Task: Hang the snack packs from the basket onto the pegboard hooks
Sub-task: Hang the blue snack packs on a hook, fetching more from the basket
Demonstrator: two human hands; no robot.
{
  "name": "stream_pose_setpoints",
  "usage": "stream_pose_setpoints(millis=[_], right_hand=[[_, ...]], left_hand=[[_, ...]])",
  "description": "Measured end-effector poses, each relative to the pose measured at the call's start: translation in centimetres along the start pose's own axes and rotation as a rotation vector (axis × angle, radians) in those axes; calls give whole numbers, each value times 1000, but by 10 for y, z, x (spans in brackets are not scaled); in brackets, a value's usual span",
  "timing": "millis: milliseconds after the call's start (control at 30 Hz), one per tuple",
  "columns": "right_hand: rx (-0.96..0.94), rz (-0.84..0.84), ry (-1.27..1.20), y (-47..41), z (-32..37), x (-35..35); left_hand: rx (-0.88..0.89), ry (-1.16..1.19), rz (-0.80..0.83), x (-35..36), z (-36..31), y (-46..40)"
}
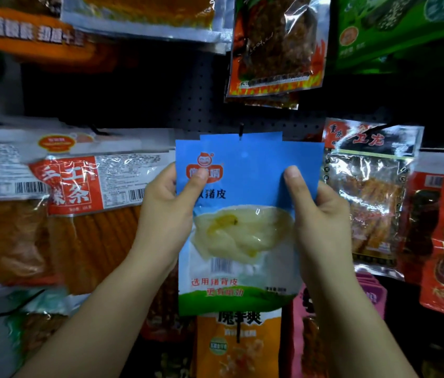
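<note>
A blue snack pack (245, 170) with a clear window showing pale strips is held up against the black pegboard (199, 105). My left hand (170, 203) grips its left edge, thumb on the front over the red logo. My right hand (316, 211) grips its right edge, thumb on the front. The pack's top tab sits at a black hook (241, 130), whose tip pokes out at the tab's upper edge. The basket is out of view.
Hanging packs crowd the board: orange stick packs (79, 214) at left, clear red-printed packs (368, 192) at right, a flame-printed pack (275, 50) above, an orange pack (240, 342) below. Bare pegboard shows only above the blue pack.
</note>
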State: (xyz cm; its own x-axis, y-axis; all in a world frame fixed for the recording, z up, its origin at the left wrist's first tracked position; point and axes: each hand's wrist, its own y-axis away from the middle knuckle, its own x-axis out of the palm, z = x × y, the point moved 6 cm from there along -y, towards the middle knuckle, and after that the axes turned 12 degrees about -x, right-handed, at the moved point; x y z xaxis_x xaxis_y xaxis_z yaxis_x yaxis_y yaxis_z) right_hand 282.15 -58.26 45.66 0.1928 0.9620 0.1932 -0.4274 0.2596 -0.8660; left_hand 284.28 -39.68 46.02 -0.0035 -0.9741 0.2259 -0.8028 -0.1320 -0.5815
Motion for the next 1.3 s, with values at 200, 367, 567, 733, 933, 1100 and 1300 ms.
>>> stream_pose_setpoints(millis=[200,367,567,733,933,1100,1300], right_hand=[[-59,36,6,-19,13,10],[-70,30,13,-28,12,10],[-23,0,-17,-36,5,11],[66,-5,38,-40,-13,12],[101,28,129,-39,-45,6],[116,54,272,-35,-77,-7],[97,57,507,-49,-101,-12]], left_hand=[[93,10,-27,-2,-16,-12],[119,-17,-52,-1,-20,-20],[108,-20,-108,-2,-17,-26],[53,-94,-148,-4,-3,-36],[57,-306,-230,-2,14,-55],[83,-495,-239,9,28,-78],[59,-669,-246,16,49,-104]])
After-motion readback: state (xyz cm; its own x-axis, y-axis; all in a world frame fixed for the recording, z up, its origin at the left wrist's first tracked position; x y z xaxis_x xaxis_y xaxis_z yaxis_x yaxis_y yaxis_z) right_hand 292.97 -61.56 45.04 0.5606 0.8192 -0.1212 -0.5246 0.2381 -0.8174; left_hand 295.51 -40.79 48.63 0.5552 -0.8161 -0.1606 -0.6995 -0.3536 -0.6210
